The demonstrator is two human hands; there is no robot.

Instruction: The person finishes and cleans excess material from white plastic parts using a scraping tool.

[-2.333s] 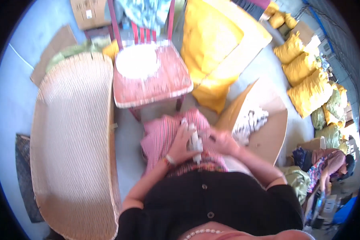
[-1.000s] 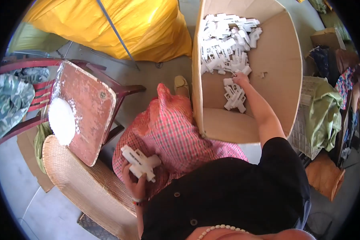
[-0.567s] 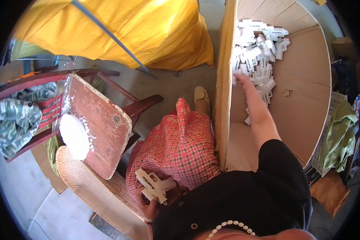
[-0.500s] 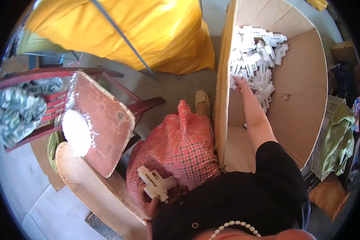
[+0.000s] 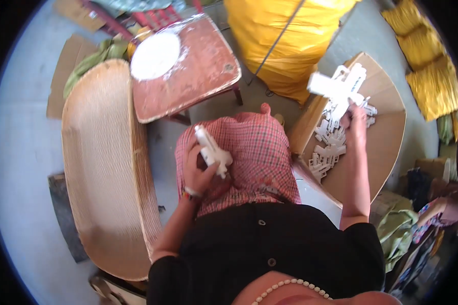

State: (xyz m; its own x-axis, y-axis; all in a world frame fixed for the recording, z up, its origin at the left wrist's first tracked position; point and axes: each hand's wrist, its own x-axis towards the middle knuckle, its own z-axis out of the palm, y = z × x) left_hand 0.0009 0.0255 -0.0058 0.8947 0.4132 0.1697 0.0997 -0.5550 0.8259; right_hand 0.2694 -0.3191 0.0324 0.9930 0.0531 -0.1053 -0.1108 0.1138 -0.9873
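My left hand (image 5: 197,172) grips a white plastic toy-gun-shaped piece (image 5: 212,151) over my lap, which a red checked cloth (image 5: 254,142) covers. At the right, my right hand (image 5: 356,119) has its fingers closed on another white toy-gun piece (image 5: 336,87), raised over a tall cardboard box (image 5: 374,157). Whether it holds more than one piece I cannot tell. Below that hand, a heap of similar white toy-gun pieces (image 5: 331,155) lies in the box.
On a worn reddish stool (image 5: 203,61) at the far left rests a round white mound (image 5: 155,56) with white bits around it. A long woven basket (image 5: 102,168) stands at my left. Yellow sacks (image 5: 285,46) stand beyond the box and at the far right. Someone's patterned sleeve (image 5: 426,226) shows at the right edge.
My right hand has come up from the heap in the box with a white toy-gun piece. My left hand has turned its piece over my lap. The whole view has swung left.
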